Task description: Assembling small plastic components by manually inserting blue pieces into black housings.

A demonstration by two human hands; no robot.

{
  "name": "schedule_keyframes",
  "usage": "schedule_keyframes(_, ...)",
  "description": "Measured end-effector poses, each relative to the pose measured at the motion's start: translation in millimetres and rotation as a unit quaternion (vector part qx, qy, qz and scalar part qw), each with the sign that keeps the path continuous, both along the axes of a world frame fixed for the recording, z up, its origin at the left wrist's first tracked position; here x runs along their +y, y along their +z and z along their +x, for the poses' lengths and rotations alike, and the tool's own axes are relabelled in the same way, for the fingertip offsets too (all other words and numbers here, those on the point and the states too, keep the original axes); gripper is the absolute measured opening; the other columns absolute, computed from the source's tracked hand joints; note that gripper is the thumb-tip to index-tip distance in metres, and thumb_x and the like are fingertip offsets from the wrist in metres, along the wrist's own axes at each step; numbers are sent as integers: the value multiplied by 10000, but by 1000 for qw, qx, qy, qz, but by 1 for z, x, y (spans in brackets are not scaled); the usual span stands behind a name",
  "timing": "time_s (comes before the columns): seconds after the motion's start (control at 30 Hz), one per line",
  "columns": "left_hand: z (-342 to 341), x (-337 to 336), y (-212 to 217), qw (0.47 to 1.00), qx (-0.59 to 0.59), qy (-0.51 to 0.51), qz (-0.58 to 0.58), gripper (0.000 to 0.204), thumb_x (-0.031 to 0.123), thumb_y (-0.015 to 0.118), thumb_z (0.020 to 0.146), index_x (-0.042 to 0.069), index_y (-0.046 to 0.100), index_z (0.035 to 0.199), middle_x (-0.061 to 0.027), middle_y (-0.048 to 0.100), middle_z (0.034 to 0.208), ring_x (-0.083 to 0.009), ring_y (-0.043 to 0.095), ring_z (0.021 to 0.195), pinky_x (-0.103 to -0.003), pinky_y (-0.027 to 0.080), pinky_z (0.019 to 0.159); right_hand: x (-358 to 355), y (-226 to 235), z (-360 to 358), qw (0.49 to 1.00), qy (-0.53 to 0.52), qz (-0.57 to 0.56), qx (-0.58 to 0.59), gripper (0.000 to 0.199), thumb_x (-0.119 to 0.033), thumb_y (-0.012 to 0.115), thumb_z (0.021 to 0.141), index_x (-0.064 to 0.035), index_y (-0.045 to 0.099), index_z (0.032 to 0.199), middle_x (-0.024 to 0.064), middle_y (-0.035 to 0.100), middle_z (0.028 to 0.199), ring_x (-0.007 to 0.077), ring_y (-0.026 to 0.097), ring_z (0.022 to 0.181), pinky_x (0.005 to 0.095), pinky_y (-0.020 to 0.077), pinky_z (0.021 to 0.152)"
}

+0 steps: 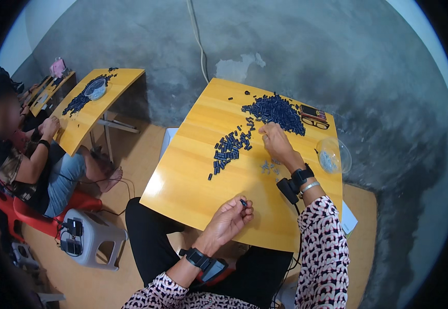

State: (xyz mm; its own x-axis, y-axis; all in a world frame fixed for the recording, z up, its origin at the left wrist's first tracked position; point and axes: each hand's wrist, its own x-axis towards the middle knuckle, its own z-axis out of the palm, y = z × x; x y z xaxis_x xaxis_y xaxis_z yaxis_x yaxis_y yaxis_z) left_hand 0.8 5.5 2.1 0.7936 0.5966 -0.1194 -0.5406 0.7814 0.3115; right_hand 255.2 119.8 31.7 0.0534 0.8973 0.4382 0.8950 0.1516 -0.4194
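Over the near edge of the table, my left hand [230, 218] pinches a small dark plastic piece [243, 203] between thumb and fingers. My right hand [278, 142] is reached out over the tabletop, its fingers drawn together; whatever is between them is too small to make out. Just beyond it lies a large heap of dark blue-black plastic pieces [275, 110]. To its left spreads a looser group of short dark cylinder-like pieces [227, 149]. Several tiny silvery metal parts [270, 166] lie scattered beneath my right wrist.
A clear plastic bowl [329, 157] with small silvery parts stands at the table's right edge. Behind it are eyeglasses [315, 122] and a keypad phone [312, 112]. At left, a person [28, 154] sits at another yellow table [126, 82]. A grey stool [92, 237] holds black devices.
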Motion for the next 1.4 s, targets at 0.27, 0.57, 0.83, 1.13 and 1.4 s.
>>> schedule_keyframes(0.27,-2,1,0,999,-33,-27,3,154,176,558,918,62,556,1021,-37,538,978,-131,501,875,-248,451,819,35,-3,8,999,14,-27,-32,239,26,482,818,36,601,1025,198,574,1008,361,518,1025,395,406,929)
schedule_keyframes(0.57,-3,1,-1,998,-45,-32,-13,184,177,594,894,58,560,1031,-40,540,972,-136,500,871,-251,451,825,48,-12,2,995,14,-89,-45,312,41,416,843,31,603,1093,227,570,1027,368,514,1033,402,410,909)
schedule_keyframes(0.83,-4,2,0,998,-43,-36,-11,209,185,610,884,52,555,1036,-41,543,975,-133,506,878,-253,453,828,49,-18,-2,994,64,-79,29,242,36,452,833,46,638,987,228,628,955,385,588,898,407,467,817)
schedule_keyframes(1.13,-5,1,-4,998,-44,-34,-7,214,175,609,886,46,548,1046,-48,546,970,-135,509,871,-256,454,824,43,-6,13,998,3,-18,57,172,-39,529,840,46,641,939,202,623,915,357,595,883,406,463,796)
schedule_keyframes(1.4,-7,1,1,999,-20,-29,-22,220,176,626,873,50,546,1035,-49,523,943,-148,492,849,-261,432,781,54,-24,8,999,48,12,4,169,-65,510,864,43,629,918,201,590,919,375,554,913,414,445,812)
